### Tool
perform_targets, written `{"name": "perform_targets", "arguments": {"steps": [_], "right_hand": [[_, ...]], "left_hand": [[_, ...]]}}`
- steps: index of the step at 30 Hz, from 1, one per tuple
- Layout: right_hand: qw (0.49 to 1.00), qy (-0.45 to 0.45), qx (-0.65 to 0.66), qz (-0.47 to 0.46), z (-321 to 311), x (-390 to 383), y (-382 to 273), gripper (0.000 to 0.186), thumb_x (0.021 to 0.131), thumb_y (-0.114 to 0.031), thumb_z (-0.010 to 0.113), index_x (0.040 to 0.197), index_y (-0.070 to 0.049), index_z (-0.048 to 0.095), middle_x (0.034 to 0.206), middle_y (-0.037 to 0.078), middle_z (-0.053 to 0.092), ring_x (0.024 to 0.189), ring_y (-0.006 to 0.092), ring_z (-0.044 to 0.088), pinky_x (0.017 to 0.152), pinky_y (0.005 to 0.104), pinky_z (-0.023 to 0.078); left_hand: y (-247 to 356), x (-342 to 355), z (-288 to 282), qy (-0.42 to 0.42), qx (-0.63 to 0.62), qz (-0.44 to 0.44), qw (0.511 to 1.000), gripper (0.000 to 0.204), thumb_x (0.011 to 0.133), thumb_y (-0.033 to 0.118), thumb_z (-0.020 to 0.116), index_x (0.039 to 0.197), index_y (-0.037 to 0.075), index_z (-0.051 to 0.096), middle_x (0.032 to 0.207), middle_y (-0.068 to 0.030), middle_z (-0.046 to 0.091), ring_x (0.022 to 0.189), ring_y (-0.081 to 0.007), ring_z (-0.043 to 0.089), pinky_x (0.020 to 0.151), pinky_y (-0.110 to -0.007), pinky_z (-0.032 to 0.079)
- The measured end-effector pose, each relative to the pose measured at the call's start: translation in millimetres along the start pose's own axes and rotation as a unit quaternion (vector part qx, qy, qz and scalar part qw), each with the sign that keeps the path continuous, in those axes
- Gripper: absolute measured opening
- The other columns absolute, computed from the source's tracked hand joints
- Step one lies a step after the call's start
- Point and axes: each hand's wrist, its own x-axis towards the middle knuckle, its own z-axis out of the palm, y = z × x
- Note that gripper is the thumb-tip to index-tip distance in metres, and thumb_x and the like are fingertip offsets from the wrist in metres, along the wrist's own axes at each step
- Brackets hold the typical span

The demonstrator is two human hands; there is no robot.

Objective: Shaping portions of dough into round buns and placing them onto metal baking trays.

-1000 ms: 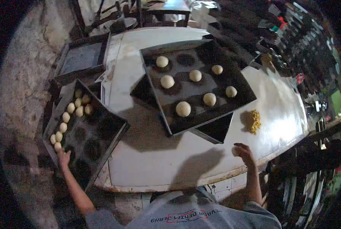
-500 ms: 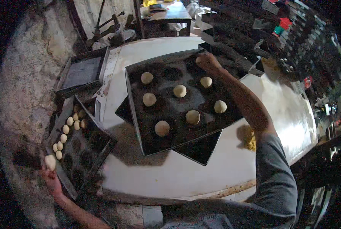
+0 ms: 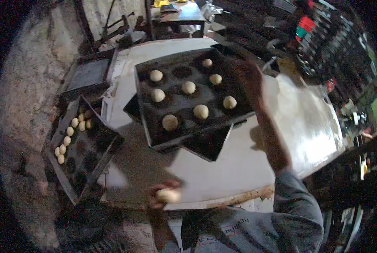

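Observation:
My left hand (image 3: 156, 197) is closed round a pale dough ball (image 3: 170, 196), just above the table's front edge, both slightly blurred. My right hand (image 3: 250, 78) hovers beside the right wall of a large dark baking tray (image 3: 163, 146); motion smears its fingers. Spaced out in that tray lie several round dough balls, one of them a dough ball (image 3: 207, 63) in the far right corner. A smaller, deep dark tray (image 3: 96, 172) at the left holds a line of dough balls (image 3: 67, 141) along its left side.
Beneath the large tray another dark tray (image 3: 211, 145) sticks out at an angle on the white table (image 3: 226, 177). At the far left stands a shallow tray (image 3: 87, 78) beside a rough wall (image 3: 32, 97). A second table (image 3: 182, 16) is at the back.
My left hand has swung right, from the left tray to the table's front edge, carrying the dough ball. My right hand has let go of the far-corner dough ball and moved right.

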Motion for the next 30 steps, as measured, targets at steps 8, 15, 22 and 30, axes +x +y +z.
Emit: {"name": "perform_targets", "arguments": {"steps": [8,15,22,30], "right_hand": [[0.95,0.079,-0.047,0.298,-24,-359,-49,0.039,0.09,-0.028,0.036,0.116,0.001,0.044,0.116,0.012,0.047,0.111,0.0196,0.041,0.092,0.0339,0.035],[0.868,0.251,0.124,0.41,-77,-350,-61,0.051,0.089,-0.042,0.03,0.12,-0.002,0.038,0.124,0.012,0.041,0.117,0.025,0.036,0.098,0.0378,0.028],[0.898,0.027,0.001,0.439,-155,-329,-24,0.019,0.08,-0.013,0.056,0.094,0.0,0.056,0.098,0.011,0.058,0.091,0.0212,0.054,0.079,0.0308,0.045],[0.866,0.123,-0.478,0.083,-272,-232,32,0.015,0.077,-0.012,0.054,0.088,-0.005,0.061,0.092,0.011,0.058,0.083,0.0316,0.053,0.076,0.0362,0.043]], "left_hand": [[-103,-61,125,-0.198,-0.03,-0.419,0.886,0.043,0.08,0.03,0.055,0.111,0.001,0.049,0.106,-0.0068,0.052,0.099,-0.018,0.05,0.086,-0.032,0.04],[-151,-69,198,-0.313,0.073,-0.302,0.897,0.034,0.074,0.015,0.064,0.101,-0.003,0.054,0.096,-0.0071,0.058,0.088,-0.0141,0.053,0.08,-0.027,0.043],[-201,-79,205,-0.238,-0.179,-0.517,0.802,0.027,0.08,0.02,0.059,0.097,0.0,0.055,0.093,-0.0035,0.058,0.085,-0.0101,0.053,0.074,-0.026,0.045],[-202,-78,223,0.096,-0.146,-0.396,0.902,0.05,0.081,0.046,0.048,0.104,0.002,0.048,0.101,-0.0078,0.053,0.097,-0.0195,0.049,0.085,-0.038,0.04]]}}
